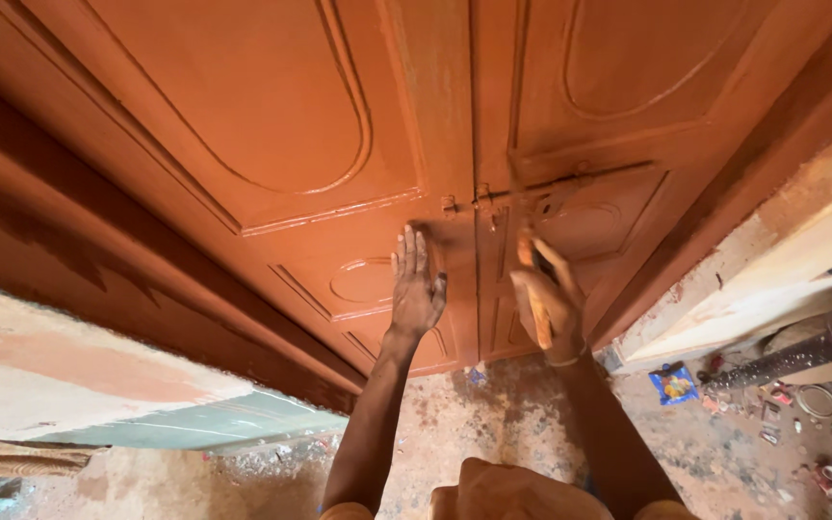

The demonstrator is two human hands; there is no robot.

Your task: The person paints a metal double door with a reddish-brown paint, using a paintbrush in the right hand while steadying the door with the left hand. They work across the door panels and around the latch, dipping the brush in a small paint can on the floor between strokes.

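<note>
Head view shows, at frame centre, the left hand [417, 289] pressed flat, fingers spread, on the orange double door [272, 125], the right hand [549, 303] clenched around a paintbrush [534, 289] below the latch [532, 193]; short, light strokes would likely avoid drips.

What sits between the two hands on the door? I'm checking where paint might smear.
In the head view, only the vertical door seam lies between left hand and right hand.

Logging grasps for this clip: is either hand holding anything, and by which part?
The right hand grips a paintbrush by its handle, bristles up at the door. The left hand holds nothing, flat against it.
</note>
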